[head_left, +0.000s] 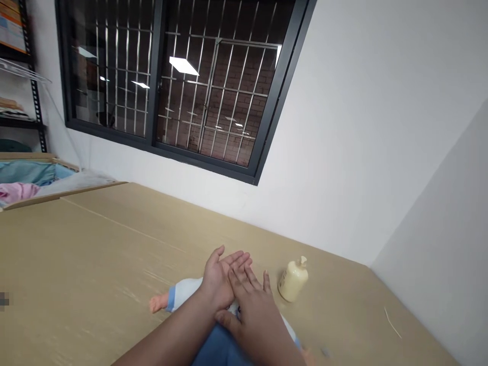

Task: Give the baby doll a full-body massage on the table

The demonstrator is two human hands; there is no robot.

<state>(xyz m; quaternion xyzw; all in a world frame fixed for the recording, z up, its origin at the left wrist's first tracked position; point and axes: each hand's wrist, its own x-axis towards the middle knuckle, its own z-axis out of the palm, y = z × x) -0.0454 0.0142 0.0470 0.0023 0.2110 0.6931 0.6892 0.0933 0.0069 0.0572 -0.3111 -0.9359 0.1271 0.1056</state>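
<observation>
You have your 2 bare hands together in front of you: the left hand (219, 281) is turned palm up, and the right hand (259, 307) lies across it, palm down, with its fingertips appearing to touch the left fingers. Both grips are released, with the fingers stretched and rather flat. Below them, on the tan, smooth, flat table (91, 274), is a doll in white clothing with light blue cuffs (186, 292); your hands and forearms hide its middle, while 1 small pinkish doll hand (158, 303) points to the left. A blue cloth (224, 345) shows between your forearms, but I cannot tell whose garment it is. To the right of your right hand, near but apart, the cream-yellow, rounded pump bottle (293, 280) stands upright on the table. It carries small dark lettering at its left side, which is too small for reading. At the upper left, an orange, white and blue box (11, 28) sits on a shelf; I cannot read any brand there either. A thin, pale strip (392, 323) lies farther right.
</observation>
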